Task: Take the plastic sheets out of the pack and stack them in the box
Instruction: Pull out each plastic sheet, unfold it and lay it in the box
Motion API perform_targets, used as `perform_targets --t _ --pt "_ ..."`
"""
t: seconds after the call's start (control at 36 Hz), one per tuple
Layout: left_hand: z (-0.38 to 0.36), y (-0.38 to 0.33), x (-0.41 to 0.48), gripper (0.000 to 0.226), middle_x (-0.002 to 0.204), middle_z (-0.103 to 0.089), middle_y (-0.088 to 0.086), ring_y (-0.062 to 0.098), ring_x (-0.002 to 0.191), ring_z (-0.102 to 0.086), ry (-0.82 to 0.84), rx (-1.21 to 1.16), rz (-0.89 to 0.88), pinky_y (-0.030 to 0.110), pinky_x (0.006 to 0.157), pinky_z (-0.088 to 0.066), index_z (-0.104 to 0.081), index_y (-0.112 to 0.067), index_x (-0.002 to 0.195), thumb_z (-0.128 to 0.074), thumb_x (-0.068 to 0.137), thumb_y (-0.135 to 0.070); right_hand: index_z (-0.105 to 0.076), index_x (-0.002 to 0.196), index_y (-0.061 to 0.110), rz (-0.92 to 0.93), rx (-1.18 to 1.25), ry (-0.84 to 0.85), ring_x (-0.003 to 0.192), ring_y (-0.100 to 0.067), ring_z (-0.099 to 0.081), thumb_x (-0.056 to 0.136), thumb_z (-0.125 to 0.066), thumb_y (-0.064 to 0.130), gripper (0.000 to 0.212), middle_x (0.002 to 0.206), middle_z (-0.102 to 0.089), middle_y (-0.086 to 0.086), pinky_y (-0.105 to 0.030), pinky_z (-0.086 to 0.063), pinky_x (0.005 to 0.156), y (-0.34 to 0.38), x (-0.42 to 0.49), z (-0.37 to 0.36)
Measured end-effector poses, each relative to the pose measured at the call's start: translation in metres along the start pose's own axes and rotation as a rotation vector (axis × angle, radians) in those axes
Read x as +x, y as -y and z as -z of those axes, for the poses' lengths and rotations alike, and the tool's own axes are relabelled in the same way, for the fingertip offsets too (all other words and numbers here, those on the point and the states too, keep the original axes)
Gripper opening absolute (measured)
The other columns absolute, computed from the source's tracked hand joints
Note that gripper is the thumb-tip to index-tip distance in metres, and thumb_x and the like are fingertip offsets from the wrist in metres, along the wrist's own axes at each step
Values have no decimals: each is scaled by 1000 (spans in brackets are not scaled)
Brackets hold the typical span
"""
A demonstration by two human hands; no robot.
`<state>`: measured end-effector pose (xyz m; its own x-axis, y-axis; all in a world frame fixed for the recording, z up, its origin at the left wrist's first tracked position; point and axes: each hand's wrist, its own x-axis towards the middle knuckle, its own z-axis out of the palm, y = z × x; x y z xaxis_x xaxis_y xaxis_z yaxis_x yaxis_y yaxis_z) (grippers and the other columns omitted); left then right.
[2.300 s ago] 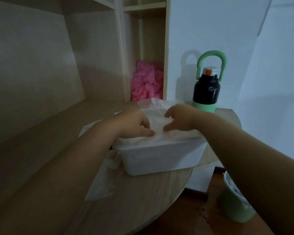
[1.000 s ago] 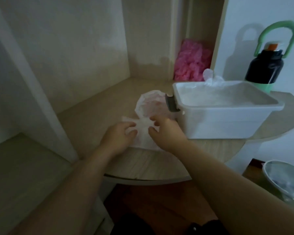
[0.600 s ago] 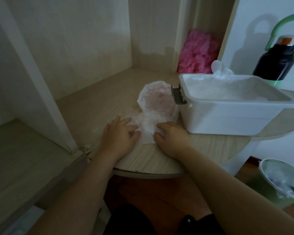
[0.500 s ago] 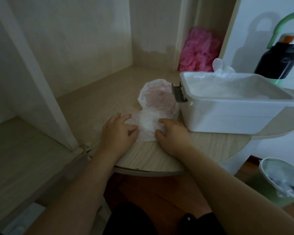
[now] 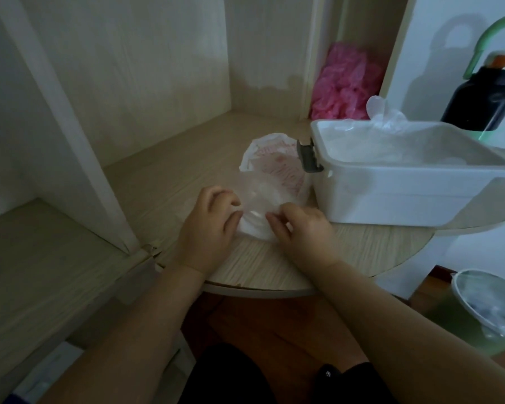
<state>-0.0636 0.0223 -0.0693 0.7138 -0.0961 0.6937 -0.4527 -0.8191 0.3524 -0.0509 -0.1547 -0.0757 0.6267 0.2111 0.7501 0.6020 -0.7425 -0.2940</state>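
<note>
Extraction step: your left hand (image 5: pixel 209 228) and right hand (image 5: pixel 305 228) each pinch a clear plastic sheet (image 5: pixel 255 201) at the near end of the pack (image 5: pixel 276 167), just left of the box (image 5: pixel 391 196); next, likely draw it free and lay it flat inside.

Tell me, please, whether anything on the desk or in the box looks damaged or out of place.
Two things. A tuft of plastic sticks up over the far rim of the box instead of lying flat on the stack. And the edging where the upright panel meets the desk looks chipped or peeling. Nothing looks spilled.
</note>
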Motion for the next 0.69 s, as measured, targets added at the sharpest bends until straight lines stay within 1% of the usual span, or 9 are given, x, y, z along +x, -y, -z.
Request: perform_targets --t 0.19,0.25,0.31,0.33,0.39,0.44,0.53,0.58,0.69 --pt "2 -1 4 56 131 -44 3 8 97 -55 54 -154 209 25 80 -50 -44 -14 135 -70 85 -22 -64 75 5 -71 -40 20 50 -28 -57 87 -50 15 21 60 -61 -10 -27 -42 47 -6 1 0" --pt "2 -1 5 61 131 -45 0 8 97 -54 48 -176 240 20 78 -48 -42 -16 137 -71 84 -22 -65 101 6 -140 -46 100 64 -32 -62 92 -47 11 20 75 -66 -12 -28 -42 55 -3 3 3" --pt "2 0 6 65 131 -45 -3 7 96 -55 69 -171 253 19 76 -47 -39 -19 140 -71 84 -24 -43 136 15 -263 -12 220 86 -32 -63 99 -39 15 37 98 -65 -12 -34 -49 70 2 6 6" --pt "1 1 6 66 130 -46 -5 6 94 -56 88 -166 258 20 75 -48 -38 -20 141 -71 84 -26 -32 142 19 -350 22 258 93 -32 -62 100 -36 19 42 106 -63 -12 -38 -49 77 4 7 9" --pt "0 2 7 64 125 -51 -7 5 88 -58 128 -159 264 23 75 -50 -39 -21 141 -70 85 -27 -29 140 16 -440 79 234 99 -35 -61 101 -33 19 39 111 -63 -16 -40 -47 79 7 7 12" --pt "0 3 7 58 118 -58 -6 3 83 -60 156 -160 257 21 75 -50 -44 -21 139 -68 86 -23 -37 128 9 -445 92 167 93 -39 -61 101 -33 18 28 103 -64 -19 -40 -46 72 8 7 12" --pt "0 4 7 50 106 -62 -8 -1 78 -58 164 -140 245 10 71 -43 -49 -20 136 -66 89 -18 -49 102 5 -333 42 91 79 -34 -60 99 -41 21 19 89 -62 -13 -39 -48 63 5 5 6" --pt "1 4 7 48 101 -59 -11 -3 77 -57 147 -146 252 7 70 -41 -51 -19 135 -65 89 -17 -58 92 2 -229 -5 37 78 -32 -60 96 -49 22 22 92 -62 -14 -38 -52 64 3 5 2" --pt "2 3 8 48 105 -59 -9 1 80 -58 149 -127 235 9 69 -40 -49 -20 137 -62 91 -20 -69 94 -2 -131 -114 -59 66 -33 -60 86 -55 14 22 85 -60 -20 -35 -54 56 2 3 2"
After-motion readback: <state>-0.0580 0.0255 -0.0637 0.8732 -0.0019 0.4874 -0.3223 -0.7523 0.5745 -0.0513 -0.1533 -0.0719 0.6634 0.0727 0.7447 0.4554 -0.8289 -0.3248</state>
